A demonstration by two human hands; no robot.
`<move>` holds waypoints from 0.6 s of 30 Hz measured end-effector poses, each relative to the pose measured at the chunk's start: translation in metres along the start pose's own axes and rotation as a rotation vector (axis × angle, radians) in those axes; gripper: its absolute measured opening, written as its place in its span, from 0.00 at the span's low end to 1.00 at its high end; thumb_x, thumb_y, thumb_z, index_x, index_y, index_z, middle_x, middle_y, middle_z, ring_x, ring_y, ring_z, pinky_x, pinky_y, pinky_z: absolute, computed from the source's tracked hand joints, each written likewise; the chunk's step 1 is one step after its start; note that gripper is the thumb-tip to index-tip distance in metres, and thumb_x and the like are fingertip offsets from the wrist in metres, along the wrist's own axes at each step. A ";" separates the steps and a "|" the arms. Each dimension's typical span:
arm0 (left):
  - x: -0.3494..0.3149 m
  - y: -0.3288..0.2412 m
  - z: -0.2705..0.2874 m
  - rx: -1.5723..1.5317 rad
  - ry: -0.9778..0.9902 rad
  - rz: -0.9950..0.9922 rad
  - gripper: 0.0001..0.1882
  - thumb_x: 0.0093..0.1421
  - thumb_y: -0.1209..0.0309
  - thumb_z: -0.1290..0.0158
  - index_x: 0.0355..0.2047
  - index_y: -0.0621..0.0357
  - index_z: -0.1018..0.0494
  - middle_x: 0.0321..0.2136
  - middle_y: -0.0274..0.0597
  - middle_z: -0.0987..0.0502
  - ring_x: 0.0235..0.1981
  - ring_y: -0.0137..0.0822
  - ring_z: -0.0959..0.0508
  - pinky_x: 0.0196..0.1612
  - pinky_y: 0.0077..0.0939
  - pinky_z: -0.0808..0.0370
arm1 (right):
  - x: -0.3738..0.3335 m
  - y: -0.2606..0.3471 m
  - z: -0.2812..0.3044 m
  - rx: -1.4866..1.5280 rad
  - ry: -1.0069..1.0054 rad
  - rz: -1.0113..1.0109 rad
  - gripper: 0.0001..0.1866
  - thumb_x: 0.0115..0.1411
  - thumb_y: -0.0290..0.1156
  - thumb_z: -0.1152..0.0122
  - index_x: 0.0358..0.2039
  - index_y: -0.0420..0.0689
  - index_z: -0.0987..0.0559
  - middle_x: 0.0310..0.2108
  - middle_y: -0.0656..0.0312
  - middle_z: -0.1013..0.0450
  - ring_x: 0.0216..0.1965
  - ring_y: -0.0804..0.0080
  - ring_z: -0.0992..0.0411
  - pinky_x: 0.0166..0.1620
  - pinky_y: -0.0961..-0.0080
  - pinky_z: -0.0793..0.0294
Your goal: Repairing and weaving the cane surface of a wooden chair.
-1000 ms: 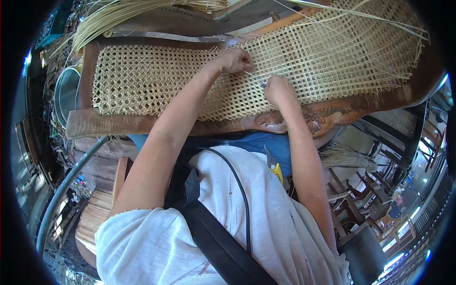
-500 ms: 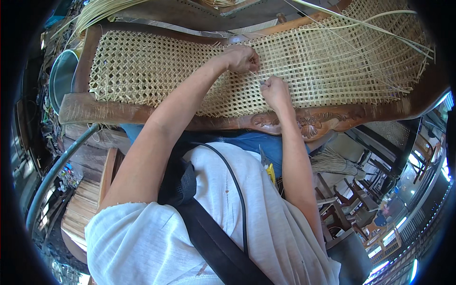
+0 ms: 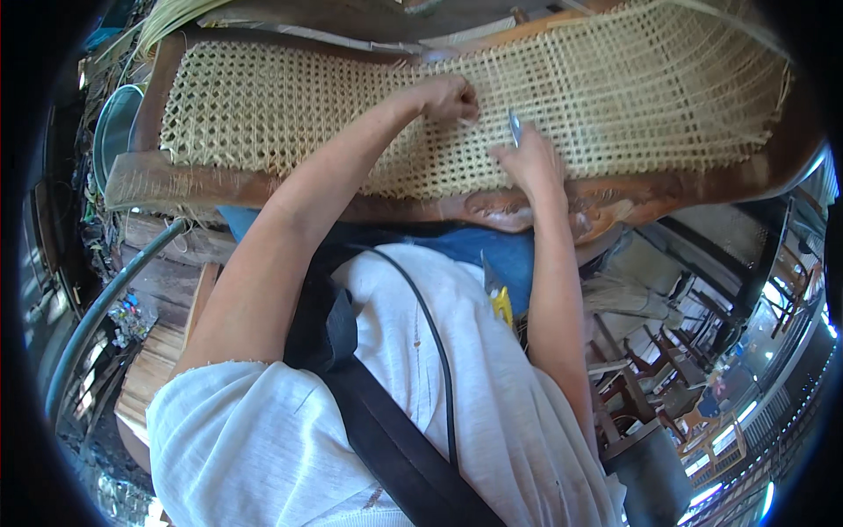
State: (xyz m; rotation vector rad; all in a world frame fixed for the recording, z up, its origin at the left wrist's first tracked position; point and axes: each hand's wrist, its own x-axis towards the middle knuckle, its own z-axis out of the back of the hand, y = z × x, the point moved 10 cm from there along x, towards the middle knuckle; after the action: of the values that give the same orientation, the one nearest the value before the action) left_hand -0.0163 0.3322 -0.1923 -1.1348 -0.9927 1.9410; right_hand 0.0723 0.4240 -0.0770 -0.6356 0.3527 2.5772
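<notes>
I see left hand [image 3: 446,97] fisted on the cane weave [image 3: 290,97], apparently pinning it taut, while right hand [image 3: 527,162], just beside, grips a metal tool [image 3: 514,128] upright.

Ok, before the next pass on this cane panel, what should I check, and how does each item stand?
1. Left hand closed on the woven cane panel: ok.
2. Right hand grips the thin metal tool: ok.
3. Tool tip at the weave: ok.
4. Which strand the left hand holds: cannot tell.
5. Wooden frame lies across the lap: ok.
6. Loose cane strands beyond the far edge, apart from both hands: ok.
</notes>
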 end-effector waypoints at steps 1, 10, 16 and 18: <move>-0.001 -0.004 -0.003 0.017 -0.007 -0.028 0.16 0.57 0.58 0.38 0.39 0.56 0.18 0.31 0.42 0.16 0.32 0.36 0.18 0.38 0.32 0.22 | -0.002 0.005 0.003 0.013 -0.082 0.031 0.22 0.53 0.43 0.33 0.41 0.37 0.21 0.39 0.39 0.23 0.47 0.43 0.25 0.50 0.53 0.26; -0.028 0.035 0.004 -1.009 -0.376 0.258 0.15 0.66 0.62 0.46 0.44 0.60 0.22 0.35 0.36 0.20 0.33 0.27 0.23 0.43 0.30 0.23 | 0.007 0.013 -0.033 0.027 -0.149 0.141 0.14 0.57 0.22 0.44 0.43 0.29 0.25 0.42 0.35 0.26 0.43 0.41 0.23 0.47 0.52 0.24; -0.025 0.003 0.019 -0.246 -0.380 0.161 0.13 0.66 0.62 0.48 0.42 0.56 0.21 0.38 0.35 0.18 0.39 0.30 0.21 0.48 0.30 0.26 | -0.013 0.000 -0.011 0.017 -0.068 0.169 0.17 0.56 0.21 0.42 0.46 0.27 0.27 0.39 0.34 0.25 0.44 0.39 0.23 0.49 0.53 0.24; -0.014 -0.024 0.003 0.182 -0.222 0.072 0.14 0.66 0.62 0.48 0.44 0.56 0.20 0.39 0.38 0.17 0.42 0.33 0.20 0.49 0.32 0.25 | -0.022 -0.023 0.008 0.055 -0.083 0.140 0.15 0.57 0.22 0.42 0.45 0.29 0.26 0.37 0.35 0.24 0.43 0.40 0.23 0.48 0.53 0.25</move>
State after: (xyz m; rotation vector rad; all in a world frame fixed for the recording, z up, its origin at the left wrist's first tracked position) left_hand -0.0093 0.3319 -0.1651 -0.8786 -0.8759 2.2023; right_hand 0.0978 0.4381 -0.0622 -0.4993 0.4540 2.7067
